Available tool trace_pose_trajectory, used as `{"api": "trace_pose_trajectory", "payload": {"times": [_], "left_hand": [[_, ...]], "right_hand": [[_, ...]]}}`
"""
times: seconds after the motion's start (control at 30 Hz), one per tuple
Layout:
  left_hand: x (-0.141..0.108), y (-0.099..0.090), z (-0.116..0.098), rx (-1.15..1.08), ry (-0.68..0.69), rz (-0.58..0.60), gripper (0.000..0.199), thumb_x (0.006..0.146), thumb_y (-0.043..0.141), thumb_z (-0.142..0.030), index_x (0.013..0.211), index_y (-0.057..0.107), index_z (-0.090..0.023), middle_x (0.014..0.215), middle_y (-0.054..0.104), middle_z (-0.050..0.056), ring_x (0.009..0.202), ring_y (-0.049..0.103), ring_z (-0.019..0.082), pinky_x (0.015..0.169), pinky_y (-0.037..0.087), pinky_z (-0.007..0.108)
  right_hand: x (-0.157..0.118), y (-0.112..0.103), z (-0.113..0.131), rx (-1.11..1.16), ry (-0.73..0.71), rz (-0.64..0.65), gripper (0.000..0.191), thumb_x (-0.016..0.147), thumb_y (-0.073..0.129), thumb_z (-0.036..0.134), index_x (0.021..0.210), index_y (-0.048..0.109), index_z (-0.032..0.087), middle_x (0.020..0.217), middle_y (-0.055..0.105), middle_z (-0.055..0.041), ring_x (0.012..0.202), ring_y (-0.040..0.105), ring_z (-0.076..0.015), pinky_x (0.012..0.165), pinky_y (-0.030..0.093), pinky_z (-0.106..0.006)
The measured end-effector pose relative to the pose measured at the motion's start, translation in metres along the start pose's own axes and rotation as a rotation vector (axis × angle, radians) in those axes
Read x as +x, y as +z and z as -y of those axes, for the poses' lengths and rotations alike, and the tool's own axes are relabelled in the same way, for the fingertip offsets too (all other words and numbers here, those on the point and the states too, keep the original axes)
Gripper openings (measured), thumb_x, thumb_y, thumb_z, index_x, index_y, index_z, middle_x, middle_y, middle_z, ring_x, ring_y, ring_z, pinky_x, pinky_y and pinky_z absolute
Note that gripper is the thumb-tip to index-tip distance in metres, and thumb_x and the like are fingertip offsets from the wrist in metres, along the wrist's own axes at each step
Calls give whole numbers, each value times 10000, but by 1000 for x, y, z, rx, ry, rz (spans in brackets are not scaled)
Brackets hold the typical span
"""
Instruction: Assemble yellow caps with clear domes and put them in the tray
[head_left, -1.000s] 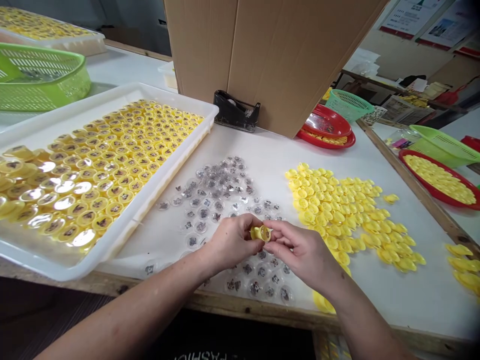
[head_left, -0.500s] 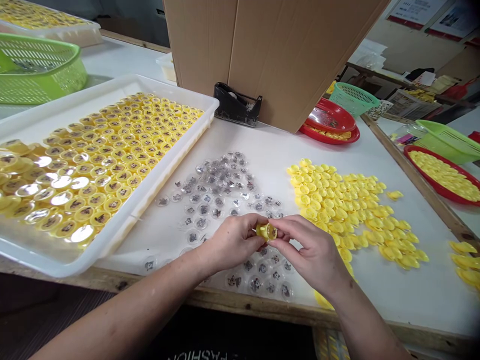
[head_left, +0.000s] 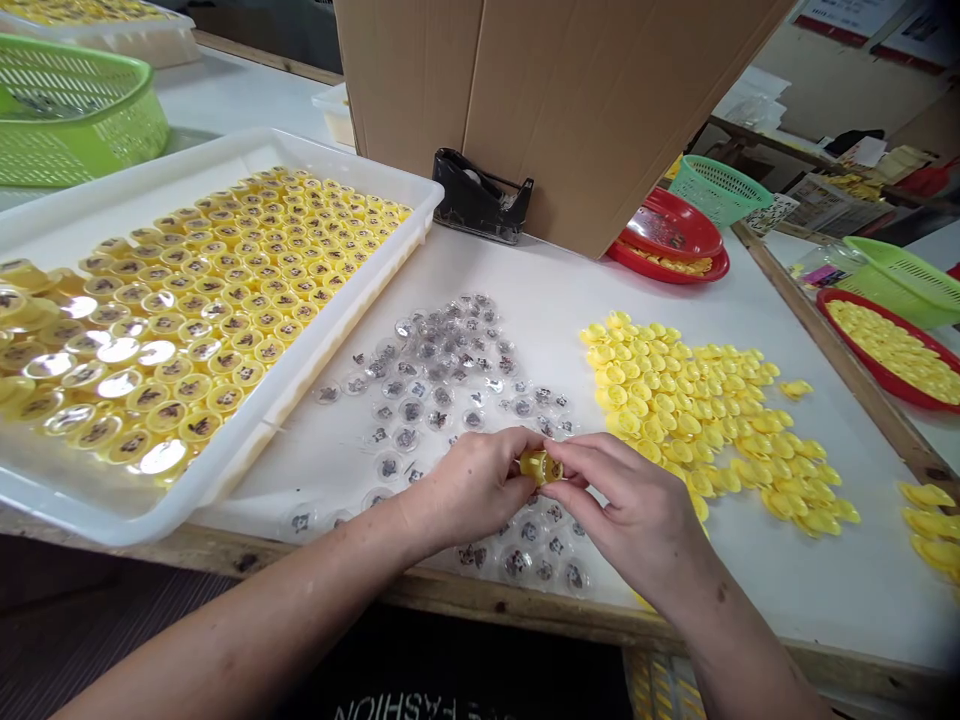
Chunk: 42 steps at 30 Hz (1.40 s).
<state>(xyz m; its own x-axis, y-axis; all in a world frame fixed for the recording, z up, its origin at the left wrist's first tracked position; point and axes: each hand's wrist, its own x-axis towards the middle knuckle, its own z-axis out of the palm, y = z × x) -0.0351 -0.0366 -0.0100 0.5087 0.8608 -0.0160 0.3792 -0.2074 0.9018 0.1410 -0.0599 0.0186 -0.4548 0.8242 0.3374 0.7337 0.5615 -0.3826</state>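
Right now the left hand (head_left: 472, 487) and the right hand (head_left: 630, 510) meet over the near half of the tabletop (head_left: 555, 290), both pinching one yellow cap (head_left: 540, 466) between thumbs and fingertips; neither hand is spread, the fingers curl inward, and only part of the cap shows between them; the cap is held clear of the tabletop, over a scatter of clear domes (head_left: 442, 370) with dark prints inside, which runs from mid-table down toward the near edge and passes beneath the hands; to the right of the hands, a loose heap of yellow caps (head_left: 675, 400) lies on the tabletop, its lower end partly behind the right hand; more caps (head_left: 926, 530) sit at the right edge; to the left, a white tray (head_left: 330, 365) holds rows of capped cups (head_left: 187, 340), yellow with clear tops; a tape dispenser (head_left: 476, 195) stands against a cardboard box (head_left: 555, 100) at the far side; beyond the box's right corner are a red plate (head_left: 671, 225) and a teal basket (head_left: 720, 190); a green basket (head_left: 75, 110) sits past the tray's far left corner.
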Motion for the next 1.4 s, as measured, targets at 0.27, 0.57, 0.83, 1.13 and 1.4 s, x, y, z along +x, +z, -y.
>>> {"api": "trace_pose_trajectory", "payload": {"times": [0.27,0.57,0.83,1.13,1.4], "left_hand": [[-2,3,5,-59,15,-39,465,778,507,-163,1241,473,-150,772,669,40,694,621,177,621,479,285],[2,2,11,-186,-126,-34,402,799,580,-368,1126,517,-143,773,660,53,701,623,184,606,486,289],[2,3,10,-335,-92,-30,276,772,612,-212,1027,534,-141,927,674,70,791,632,154,667,491,261],[2,4,10,-244,-46,-93,192,794,608,-234,974,613,-168,882,690,39,805,630,153,702,482,261],[1,6,-1,-66,-119,-104,164,755,631,-272,870,662,-159,776,674,25,686,588,146,591,431,235]], "right_hand": [[2,1,9,-119,-64,-14,203,828,591,82,1027,631,99,928,631,-85,795,624,-134,720,530,-215],[1,21,3,-1,7,-120,177,814,551,66,944,660,120,824,623,-64,706,615,-148,633,524,-266],[-12,27,-16,678,534,-31,350,747,698,260,1076,592,208,949,626,-41,797,613,-158,714,533,-307],[-13,42,-14,970,570,-133,209,741,716,307,883,608,198,774,638,9,698,595,-129,647,505,-257],[-20,44,-18,841,588,-110,195,771,671,349,877,628,191,749,660,-17,663,637,-162,593,541,-241]]}}
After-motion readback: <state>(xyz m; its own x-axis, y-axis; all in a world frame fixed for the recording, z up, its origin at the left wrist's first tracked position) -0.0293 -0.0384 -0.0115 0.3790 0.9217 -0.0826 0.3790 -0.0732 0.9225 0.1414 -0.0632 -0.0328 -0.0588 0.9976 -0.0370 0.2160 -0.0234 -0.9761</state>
